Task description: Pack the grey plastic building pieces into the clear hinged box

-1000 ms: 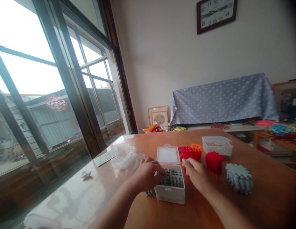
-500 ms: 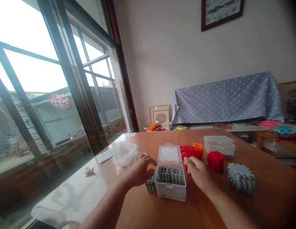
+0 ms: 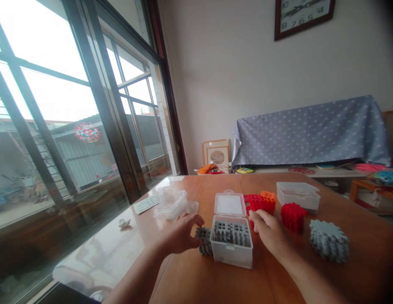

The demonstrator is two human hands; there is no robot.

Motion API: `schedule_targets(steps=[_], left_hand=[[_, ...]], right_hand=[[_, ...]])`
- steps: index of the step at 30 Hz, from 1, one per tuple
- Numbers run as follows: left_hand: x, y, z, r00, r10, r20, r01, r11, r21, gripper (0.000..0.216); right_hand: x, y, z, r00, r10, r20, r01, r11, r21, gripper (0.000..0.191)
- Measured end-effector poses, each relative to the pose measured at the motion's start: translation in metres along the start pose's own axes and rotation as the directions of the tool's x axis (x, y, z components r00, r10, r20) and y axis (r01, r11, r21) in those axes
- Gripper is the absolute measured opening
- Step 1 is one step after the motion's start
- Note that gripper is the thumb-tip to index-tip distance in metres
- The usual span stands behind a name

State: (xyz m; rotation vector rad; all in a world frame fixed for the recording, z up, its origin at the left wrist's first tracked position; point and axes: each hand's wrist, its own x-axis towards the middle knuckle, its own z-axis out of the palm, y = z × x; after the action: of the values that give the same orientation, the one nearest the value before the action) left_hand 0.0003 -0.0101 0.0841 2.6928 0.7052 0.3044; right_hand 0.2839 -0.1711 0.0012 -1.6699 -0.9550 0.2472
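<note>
A clear plastic box (image 3: pixel 232 255) stands in the middle with its lid (image 3: pixel 230 204) folded back. Grey interlocking tiles (image 3: pixel 231 233) with window-like cutouts are packed upright inside. Left of the box, my left hand (image 3: pixel 182 234) pinches a grey tile (image 3: pixel 203 233) between thumb and fingertips, at the top of a small grey stack (image 3: pixel 205 248). My right hand (image 3: pixel 268 230) is closed beside the box's right wall, in front of red tiles (image 3: pixel 261 203); whatever its curled fingers hold, if anything, is hidden.
To the right stand a red stack (image 3: pixel 293 217), a grey stack (image 3: pixel 329 240) and another clear box (image 3: pixel 298 197). Orange tiles (image 3: pixel 268 196) lie behind the red ones. At left are clear containers (image 3: pixel 173 202), a printed card (image 3: pixel 146 204) and a small pale object (image 3: pixel 124 223).
My left hand has come down from above the grey stack and closed on a tile there. My right hand stays curled beside the box. The view has shifted slightly left.
</note>
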Motion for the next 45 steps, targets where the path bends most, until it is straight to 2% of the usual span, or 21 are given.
schedule_targets(steps=[6,11,15,18,24,29,35,40,45], left_hand=[[0.004,0.004,-0.011,0.994,0.045,-0.103,-0.049,0.998,-0.036,0.038],[0.022,0.029,-0.010,0.973,0.164,-0.162,-0.180,0.980,-0.086,0.033],[0.041,0.056,0.003,0.966,0.236,-0.109,-0.247,0.963,-0.105,0.033],[0.053,0.072,0.014,0.967,0.249,-0.060,-0.254,0.962,-0.097,0.032],[0.061,0.089,0.026,0.972,0.233,-0.028,-0.235,0.970,-0.063,0.032],[0.059,0.089,0.025,0.953,0.304,-0.008,-0.304,0.953,0.008,0.022],[0.059,0.086,0.025,0.932,0.362,-0.001,-0.362,0.932,0.021,0.025],[0.051,0.072,0.012,0.949,0.308,-0.068,-0.313,0.947,-0.074,0.027],[0.033,0.044,-0.002,0.971,0.186,-0.147,-0.207,0.968,-0.142,0.026]], right_hand=[[-0.002,-0.004,0.000,0.999,-0.038,-0.024,0.039,0.999,0.022,0.052],[-0.001,-0.002,0.001,0.999,-0.033,-0.011,0.033,0.999,0.035,0.051],[0.002,-0.001,0.000,0.999,-0.037,-0.017,0.038,0.998,0.050,0.051],[0.002,-0.002,0.000,0.999,-0.041,-0.023,0.042,0.998,0.049,0.051],[0.001,-0.006,-0.001,0.999,-0.017,-0.038,0.019,0.998,0.057,0.053],[0.001,-0.007,-0.001,0.998,-0.035,-0.059,0.037,0.999,0.037,0.053],[0.001,-0.008,-0.002,0.999,-0.032,-0.040,0.034,0.998,0.048,0.052],[0.001,-0.008,-0.003,0.999,-0.029,-0.035,0.031,0.998,0.049,0.052],[0.000,-0.006,-0.002,0.998,-0.051,-0.021,0.052,0.998,0.040,0.052]])
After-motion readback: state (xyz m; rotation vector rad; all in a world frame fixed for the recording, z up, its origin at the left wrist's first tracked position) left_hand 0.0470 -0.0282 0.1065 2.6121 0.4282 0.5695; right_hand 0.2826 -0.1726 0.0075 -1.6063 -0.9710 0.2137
